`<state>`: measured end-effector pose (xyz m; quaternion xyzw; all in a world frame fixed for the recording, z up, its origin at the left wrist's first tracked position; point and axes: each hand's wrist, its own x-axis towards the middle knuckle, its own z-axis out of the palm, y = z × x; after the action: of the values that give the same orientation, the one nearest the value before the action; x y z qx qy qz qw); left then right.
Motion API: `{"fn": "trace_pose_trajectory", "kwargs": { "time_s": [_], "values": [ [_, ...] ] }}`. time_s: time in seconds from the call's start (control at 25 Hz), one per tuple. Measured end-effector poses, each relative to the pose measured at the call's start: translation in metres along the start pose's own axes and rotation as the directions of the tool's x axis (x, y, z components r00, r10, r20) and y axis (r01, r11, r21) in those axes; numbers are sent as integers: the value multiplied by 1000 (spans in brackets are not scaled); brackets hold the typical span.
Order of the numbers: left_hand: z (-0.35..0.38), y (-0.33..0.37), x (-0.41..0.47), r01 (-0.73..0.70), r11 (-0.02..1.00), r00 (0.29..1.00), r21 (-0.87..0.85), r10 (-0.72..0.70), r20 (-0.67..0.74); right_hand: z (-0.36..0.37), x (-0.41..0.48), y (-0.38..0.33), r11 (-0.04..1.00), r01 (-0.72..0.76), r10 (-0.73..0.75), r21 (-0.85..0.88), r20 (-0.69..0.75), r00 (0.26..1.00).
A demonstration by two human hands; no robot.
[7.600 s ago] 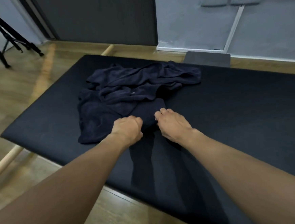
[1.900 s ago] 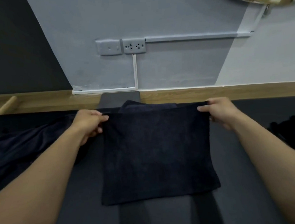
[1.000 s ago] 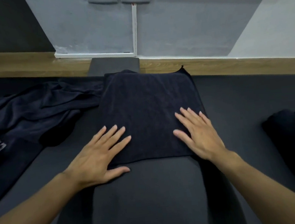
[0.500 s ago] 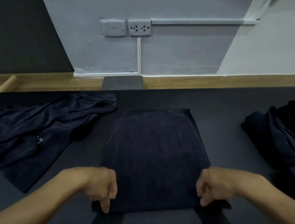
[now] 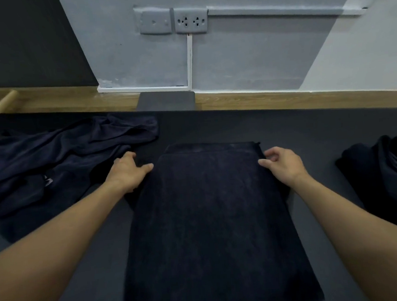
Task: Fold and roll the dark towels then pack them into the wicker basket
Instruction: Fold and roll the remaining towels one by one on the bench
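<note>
A dark towel (image 5: 210,220) lies flat on the black padded surface (image 5: 309,127) in front of me, doubled over, its upper layer ending just short of the far edge. My left hand (image 5: 126,172) pinches the upper layer's far left corner. My right hand (image 5: 283,165) pinches the far right corner. A crumpled heap of dark towels (image 5: 62,156) lies to the left, touching my left hand's knuckles. No wicker basket is in view.
Another dark bundle of cloth (image 5: 385,178) sits at the right edge of the surface. Beyond the far edge are a wooden floor strip (image 5: 284,102), a grey pad (image 5: 167,101), a wooden pole (image 5: 4,105) and a grey wall with sockets (image 5: 190,20).
Both hands gripped the towel's near edge half a second ago. They have carried it away from me to the far edge, doubling the towel over.
</note>
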<state>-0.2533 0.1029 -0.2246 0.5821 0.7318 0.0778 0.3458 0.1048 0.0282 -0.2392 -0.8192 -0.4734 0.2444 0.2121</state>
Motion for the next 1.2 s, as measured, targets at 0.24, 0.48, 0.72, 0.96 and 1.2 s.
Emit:
{"fn": "trace_pose_trajectory", "kwargs": {
  "time_s": [0.24,0.48,0.72,0.96,1.2],
  "values": [
    [17,9,22,-112,993,986,38,116,-119,11,22,-11,998,57,-55,15,-93,994],
    [15,14,26,-205,970,975,132,214,-61,4,35,1,981,-134,158,143,-173,972],
    [15,32,33,-250,938,967,-242,232,-100,33,14,16,966,259,-238,17,-344,908],
    [27,44,38,-200,953,977,-227,211,23,36,23,18,977,208,-210,-40,-286,935],
    [5,45,31,26,672,949,-740,217,230,37,26,21,983,183,-177,-5,-288,941]
  ]
}}
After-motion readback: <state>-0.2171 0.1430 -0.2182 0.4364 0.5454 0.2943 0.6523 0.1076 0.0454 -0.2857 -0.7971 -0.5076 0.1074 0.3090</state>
